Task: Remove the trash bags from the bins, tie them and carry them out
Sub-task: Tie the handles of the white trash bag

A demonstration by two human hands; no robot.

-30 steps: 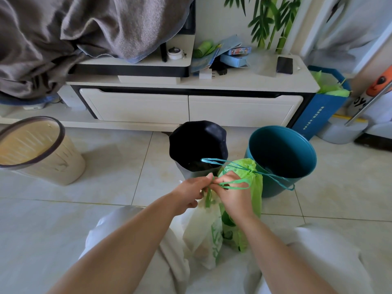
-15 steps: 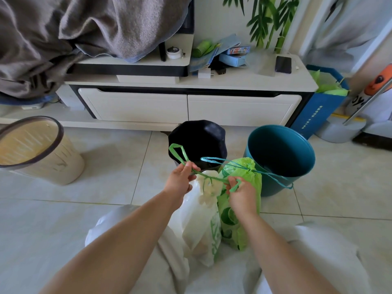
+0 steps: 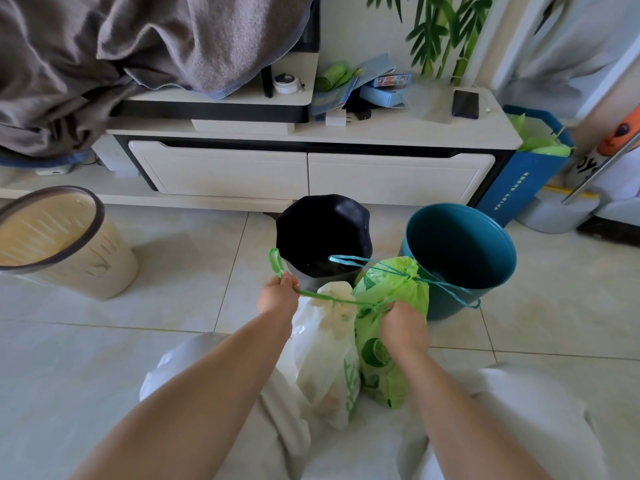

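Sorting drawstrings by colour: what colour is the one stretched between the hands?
Green drawstring, seen in the head view.

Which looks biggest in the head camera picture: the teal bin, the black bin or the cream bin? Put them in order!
1. cream bin, partly cut off at the left edge
2. teal bin
3. black bin

The cream and teal bins look nearly alike, so that order is unsure.
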